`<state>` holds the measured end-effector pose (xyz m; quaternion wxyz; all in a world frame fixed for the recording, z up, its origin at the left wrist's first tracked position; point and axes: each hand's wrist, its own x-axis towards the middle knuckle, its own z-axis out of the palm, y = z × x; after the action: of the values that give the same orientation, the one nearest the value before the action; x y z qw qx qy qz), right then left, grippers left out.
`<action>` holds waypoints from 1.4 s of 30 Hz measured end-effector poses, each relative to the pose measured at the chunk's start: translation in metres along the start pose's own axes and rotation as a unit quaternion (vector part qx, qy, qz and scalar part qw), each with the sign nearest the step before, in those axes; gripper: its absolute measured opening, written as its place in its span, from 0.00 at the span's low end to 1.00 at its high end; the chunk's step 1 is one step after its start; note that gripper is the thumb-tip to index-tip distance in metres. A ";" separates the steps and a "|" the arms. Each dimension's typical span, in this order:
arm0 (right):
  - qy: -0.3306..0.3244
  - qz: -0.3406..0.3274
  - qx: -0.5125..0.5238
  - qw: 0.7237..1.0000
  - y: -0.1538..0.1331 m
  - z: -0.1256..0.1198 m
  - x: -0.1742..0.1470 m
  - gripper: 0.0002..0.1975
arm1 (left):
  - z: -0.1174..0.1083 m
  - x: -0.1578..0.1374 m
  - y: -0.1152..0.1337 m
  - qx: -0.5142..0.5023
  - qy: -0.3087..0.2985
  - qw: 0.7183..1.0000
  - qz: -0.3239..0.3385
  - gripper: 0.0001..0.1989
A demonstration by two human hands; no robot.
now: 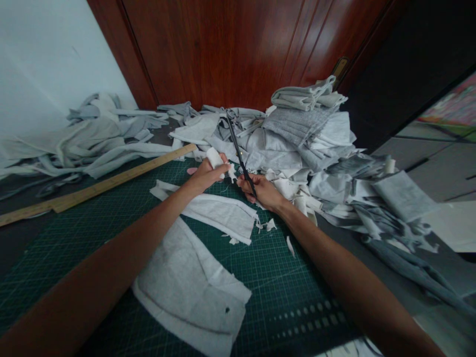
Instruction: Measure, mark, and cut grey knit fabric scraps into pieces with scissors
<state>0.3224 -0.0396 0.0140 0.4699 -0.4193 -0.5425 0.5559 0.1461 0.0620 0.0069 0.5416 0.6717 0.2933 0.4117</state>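
Note:
My left hand is closed on a small white folded piece of fabric. A ragged white scrap sticks out at its fingertips. Close beside it, my right hand grips long, narrow black scissors, which slant up and away over the cloth pile. Which end of the scissors lies in my fingers I cannot make out. Below my hands, a long pale fabric strip and a larger grey-white fabric panel with a small dark hole lie on the green cutting mat. Small torn scraps lie near my right wrist.
A long wooden ruler crosses the mat's left side. Grey and white fabric heaps line the wall, and a tall folded stack stands at the back right. More cloth spreads along the right. A reddish-brown wooden door closes off the back.

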 end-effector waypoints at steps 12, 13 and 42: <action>0.028 -0.003 0.062 0.998 0.006 -0.002 0.003 0.26 | 0.005 -0.001 0.014 -0.127 -0.066 0.988 -0.061 0.20; 0.035 -0.004 0.071 0.997 0.007 -0.002 0.004 0.28 | 0.004 0.000 0.015 -0.136 -0.067 0.986 -0.067 0.19; 0.058 -0.019 0.051 0.997 0.010 -0.004 -0.001 0.32 | -0.028 0.003 0.151 0.194 0.175 0.953 0.155 0.20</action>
<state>0.3263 -0.0396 0.0042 0.5318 -0.4159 -0.4933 0.5486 0.1157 0.0419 0.1559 0.2707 0.7181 0.3498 0.5373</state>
